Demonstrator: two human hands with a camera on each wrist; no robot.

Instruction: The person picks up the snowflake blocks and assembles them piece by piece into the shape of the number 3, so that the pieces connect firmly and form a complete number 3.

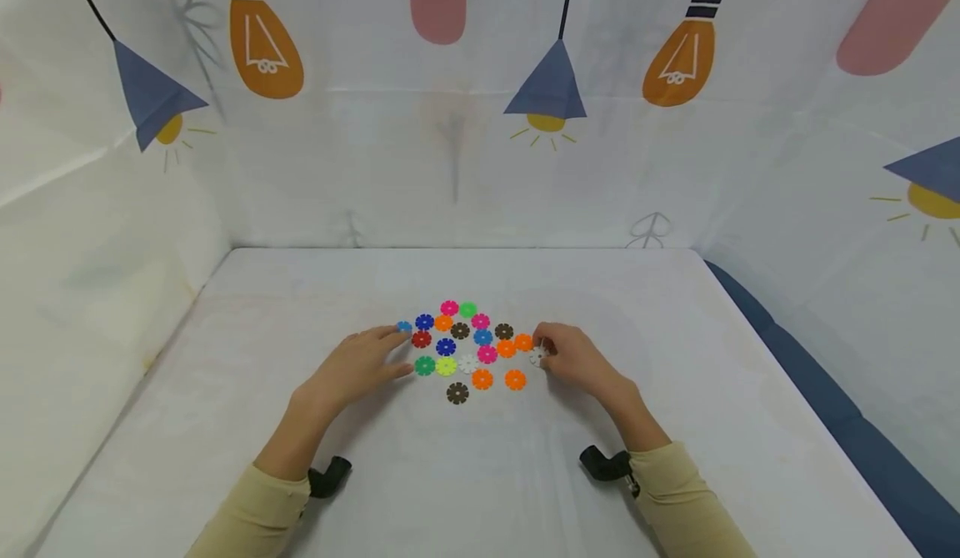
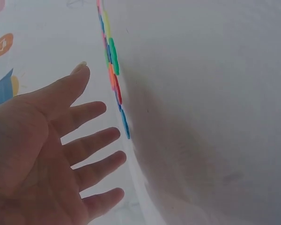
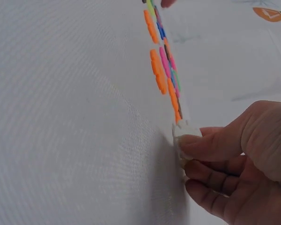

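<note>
Flat notched plastic discs in many colours lie close together on the white table [image 1: 450, 475]. My right hand [image 1: 573, 359] pinches a white notched disc [image 3: 187, 129] between thumb and fingers at the right end of the group; in the head view this disc is partly hidden by the fingers. Just left of it lie orange discs, one [image 1: 515, 380] nearer me. My left hand [image 1: 360, 366], fingers spread and fairly straight, hovers or rests at the group's left side. By its fingertips are a light blue disc [image 1: 403, 327], a red disc [image 1: 422, 339] and a green disc [image 1: 424, 365].
A brown disc [image 1: 457, 393] lies nearest me, and pink [image 1: 449, 308] and light green [image 1: 468, 309] discs are farthest. White cloth walls [image 1: 465, 166] with printed lamps rise behind and beside the table. Something dark blue [image 1: 817, 374] runs along the right edge.
</note>
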